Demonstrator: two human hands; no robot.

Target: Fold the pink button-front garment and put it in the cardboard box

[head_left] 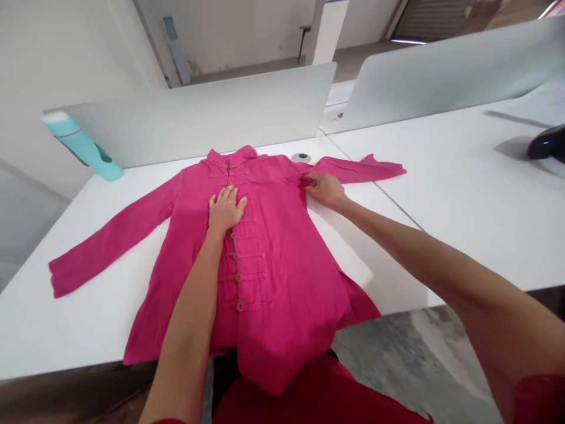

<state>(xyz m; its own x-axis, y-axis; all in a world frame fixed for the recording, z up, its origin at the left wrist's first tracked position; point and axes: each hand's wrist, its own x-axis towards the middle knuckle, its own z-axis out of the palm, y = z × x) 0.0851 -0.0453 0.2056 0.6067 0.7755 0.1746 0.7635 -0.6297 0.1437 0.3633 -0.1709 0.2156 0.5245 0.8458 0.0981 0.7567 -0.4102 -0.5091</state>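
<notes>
Nearest: red clothing (304,397) on the wearer, gray floor (410,353) at lower right. Pink shirt (286,253) lies front up on the white desk (463,206), hem drooping past the near edge just above the red clothing. Left forearm (189,318) cuts across the lower shirt and hides part of it; right forearm (406,244) crosses bare desk to the shirt's right. Left hand (226,211) palm down on the button line, grip spread flat, nothing held. Right hand (325,189) at the right armpit, grip with bent fingers on the cloth; cannot tell if pinching. Long axis near to far, hem toward wearer, collar (232,158) pointing away, near end slightly to the right. Left sleeve (117,232) slants out left and nearer; right sleeve (359,169) runs out right, over the desk seam. Black device (547,143) with blue light at right edge, well apart from the cuff; papers (541,103) behind it. Grommet (301,158) just beyond the right shoulder. Teal container (90,150) at far left corner, apart from the shirt. Left divider (212,118) blocks close behind the collar; right divider (441,76) past a gap. Beyond: white pillar (329,29), shutter (430,20).
</notes>
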